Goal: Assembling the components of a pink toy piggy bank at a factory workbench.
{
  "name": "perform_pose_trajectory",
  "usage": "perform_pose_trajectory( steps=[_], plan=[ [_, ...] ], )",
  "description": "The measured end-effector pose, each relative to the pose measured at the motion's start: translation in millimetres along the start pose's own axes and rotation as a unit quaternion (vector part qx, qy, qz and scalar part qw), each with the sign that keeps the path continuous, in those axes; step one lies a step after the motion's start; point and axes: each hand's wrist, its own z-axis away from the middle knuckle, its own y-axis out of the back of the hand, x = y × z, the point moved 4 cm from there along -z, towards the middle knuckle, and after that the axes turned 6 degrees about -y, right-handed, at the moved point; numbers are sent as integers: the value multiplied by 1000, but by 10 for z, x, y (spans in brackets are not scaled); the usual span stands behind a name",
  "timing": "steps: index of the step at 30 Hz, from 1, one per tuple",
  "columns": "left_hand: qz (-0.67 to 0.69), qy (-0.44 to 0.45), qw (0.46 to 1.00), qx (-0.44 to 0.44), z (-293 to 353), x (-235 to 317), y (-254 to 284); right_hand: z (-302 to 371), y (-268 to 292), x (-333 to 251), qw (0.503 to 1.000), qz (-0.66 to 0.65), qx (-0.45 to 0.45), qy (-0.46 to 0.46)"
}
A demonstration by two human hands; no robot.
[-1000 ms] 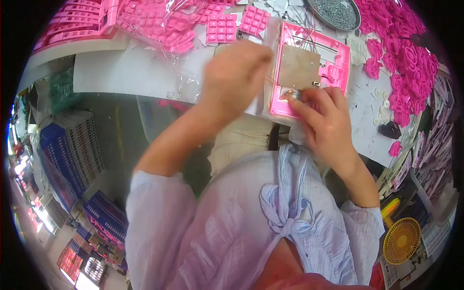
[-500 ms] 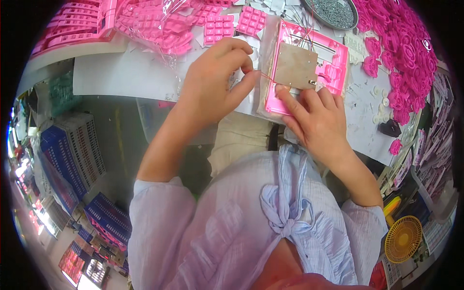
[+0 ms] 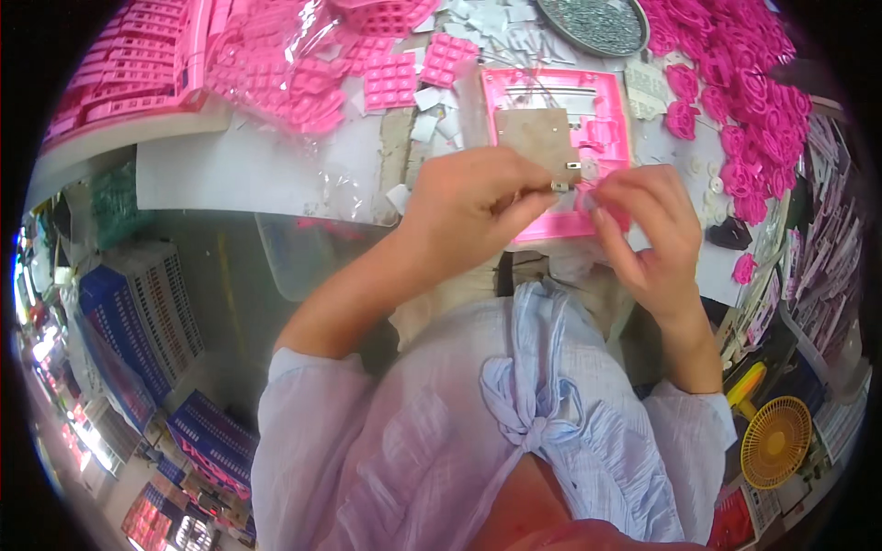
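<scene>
A pink plastic housing point(image 3: 613, 101), open side up, lies on the worktable in front of me. A flat brown circuit board point(image 3: 533, 136) rests in it, with a small silvery part point(image 3: 574, 165) at its edge. Over the housing's lower part, my left hand point(image 3: 478, 204) is closed in a pinch at a small metal-and-white piece point(image 3: 559, 186), too small to name. Just right of it, my right hand point(image 3: 654, 225) curls its thumb and fingers together above the housing's right side; whatever they hold is too small to make out. Thin wires run near the housing's top.
Pink keypads point(image 3: 390, 81) and a clear bag of pink parts point(image 3: 308, 78) lie at the far left. A round tray of screws point(image 3: 597, 23) stands at the back. Pink rings point(image 3: 744, 119) heap at the right, near a black piece point(image 3: 729, 233). A yellow fan point(image 3: 776, 441) is lower right.
My left hand has moved right and down over the housing, from pulling a thin red wire beside it. My right hand has lifted off the housing's lower edge. The view has shifted slightly.
</scene>
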Motion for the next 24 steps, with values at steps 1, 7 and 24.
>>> perform_pose_trajectory(
  steps=[1, 7, 24],
  plan=[
    [-12, -10, 1000, -7, -45, 57, -35, -31, 67, -36, 999, -8, 44, 27],
    [-24, -28, 986, -162, -292, 228, -201, 80, 47, 92, 998, -57, -10, -19],
    [-160, 43, 962, -218, -799, -4, -640, 519, 41, 90, 998, 53, 29, -36]
  ],
)
